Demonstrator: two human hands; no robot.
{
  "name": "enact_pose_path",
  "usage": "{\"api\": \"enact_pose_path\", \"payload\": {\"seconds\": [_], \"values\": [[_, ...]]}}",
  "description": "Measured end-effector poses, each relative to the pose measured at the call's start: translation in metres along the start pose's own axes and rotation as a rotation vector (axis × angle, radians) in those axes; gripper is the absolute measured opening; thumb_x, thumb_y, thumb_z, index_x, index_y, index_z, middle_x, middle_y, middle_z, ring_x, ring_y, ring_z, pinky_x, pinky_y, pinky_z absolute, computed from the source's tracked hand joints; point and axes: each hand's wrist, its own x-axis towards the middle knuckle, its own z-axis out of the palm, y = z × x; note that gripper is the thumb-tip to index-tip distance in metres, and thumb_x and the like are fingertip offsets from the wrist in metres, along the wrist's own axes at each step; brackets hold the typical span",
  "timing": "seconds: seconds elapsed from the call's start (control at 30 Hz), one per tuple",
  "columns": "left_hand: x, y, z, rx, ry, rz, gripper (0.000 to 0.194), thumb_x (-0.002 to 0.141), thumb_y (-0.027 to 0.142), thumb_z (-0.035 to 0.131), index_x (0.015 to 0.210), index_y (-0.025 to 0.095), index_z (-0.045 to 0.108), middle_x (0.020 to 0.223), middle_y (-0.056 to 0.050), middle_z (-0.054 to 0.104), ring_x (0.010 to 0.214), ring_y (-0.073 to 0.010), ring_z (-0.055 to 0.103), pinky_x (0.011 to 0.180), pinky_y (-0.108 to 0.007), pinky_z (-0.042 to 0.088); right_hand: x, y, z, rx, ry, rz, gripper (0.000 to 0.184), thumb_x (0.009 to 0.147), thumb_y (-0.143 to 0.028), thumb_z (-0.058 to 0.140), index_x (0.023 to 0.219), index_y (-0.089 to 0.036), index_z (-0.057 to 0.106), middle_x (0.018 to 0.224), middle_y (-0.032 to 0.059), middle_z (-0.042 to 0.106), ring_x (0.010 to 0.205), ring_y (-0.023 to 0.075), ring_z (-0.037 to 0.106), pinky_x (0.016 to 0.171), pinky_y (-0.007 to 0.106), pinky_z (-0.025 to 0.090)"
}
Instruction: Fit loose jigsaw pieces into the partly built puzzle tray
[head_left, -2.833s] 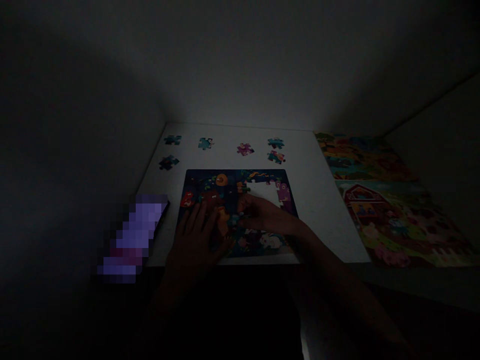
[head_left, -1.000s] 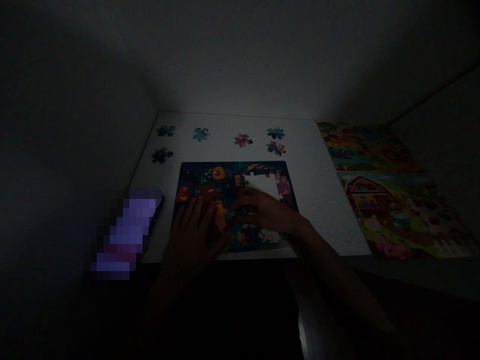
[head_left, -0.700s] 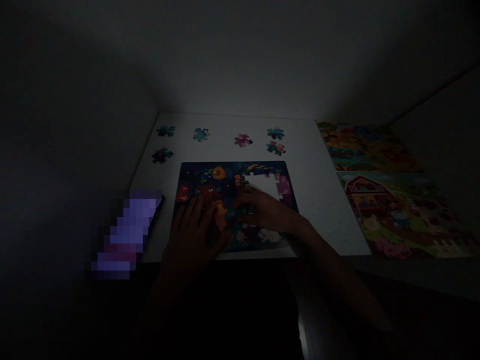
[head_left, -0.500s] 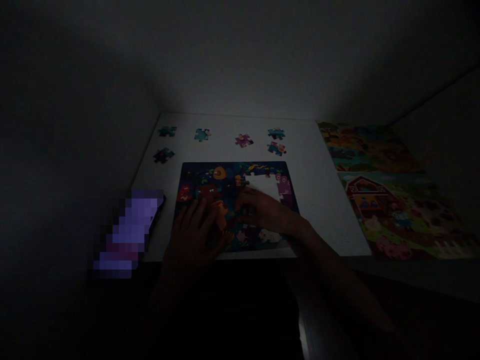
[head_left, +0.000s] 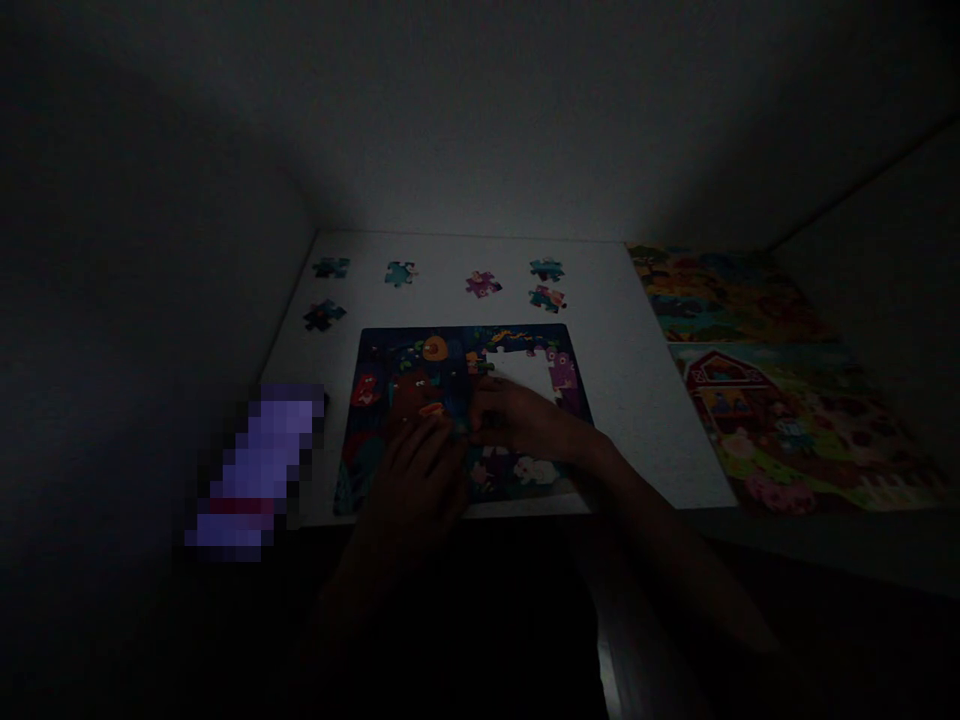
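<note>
On the table, the jigsaw lies with a gap at its upper right, six loose pieces beyond. The left hand and right hand meet on it; any grip is too dark to tell.

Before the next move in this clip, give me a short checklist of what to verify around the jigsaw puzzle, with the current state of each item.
1. Lighting: not ok. The room is very dark, and only the white table shows clearly.
2. Gap fully in view: not ok. The right hand covers the lower part of the white gap in the jigsaw puzzle.
3. Loose jigsaw pieces apart from the hands: ok. Six lie beyond the puzzle.
4. Piece held in either hand: cannot tell. The left hand and right hand rest on the puzzle, and the fingers are too dark to tell.
5. Pixelated object apart from the left hand: ok.
</note>
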Motion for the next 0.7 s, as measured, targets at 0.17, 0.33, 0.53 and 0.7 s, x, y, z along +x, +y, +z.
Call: {"api": "enact_pose_path", "payload": {"seconds": [0.17,0.33,0.53,0.7], "values": [[0.002,0.01,0.007,-0.014,0.061,-0.036,0.028,0.092,0.021,0.057,0.118,0.013,0.062,0.127,-0.015,0.064,0.126,-0.0304,0.054,0.107,-0.051,0.048,-0.001,0.003,-0.004,0.078,0.023,0.0,0.016,0.088,-0.003,0.054,0.084,-0.019,0.057,0.089,0.0015,0.057,0.086,0.0156,0.053,0.079,0.029,0.042],[0.004,0.01,0.006,-0.007,0.066,-0.061,0.026,0.093,0.022,0.056,0.117,0.017,0.063,0.125,-0.013,0.064,0.125,-0.0299,0.055,0.106,-0.051,0.047,-0.001,0.005,-0.006,0.097,0.165,0.042,0.018,0.085,-0.001,0.052,0.084,-0.019,0.057,0.089,0.001,0.056,0.085,0.0149,0.054,0.077,0.029,0.044],[0.001,0.009,0.008,-0.017,0.071,-0.049,0.024,0.093,0.021,0.055,0.115,0.017,0.065,0.127,-0.013,0.063,0.126,-0.029,0.053,0.107,-0.05,0.047,-0.002,0.017,-0.009,-0.049,0.301,0.059,0.019,0.083,-0.002,0.05,0.085,-0.018,0.059,0.092,0.0035,0.056,0.086,0.0159,0.054,0.079,0.029,0.043],[0.004,0.011,0.008,-0.016,0.056,-0.1,0.021,0.093,0.022,0.053,0.109,0.02,0.066,0.125,-0.011,0.064,0.124,-0.028,0.054,0.105,-0.049,0.047,-0.001,0.028,-0.013,-0.137,0.441,0.119,0.02,0.079,-0.005,0.049,0.085,-0.019,0.061,0.09,0.0041,0.06,0.084,0.0173,0.055,0.079,0.03,0.043]]}}
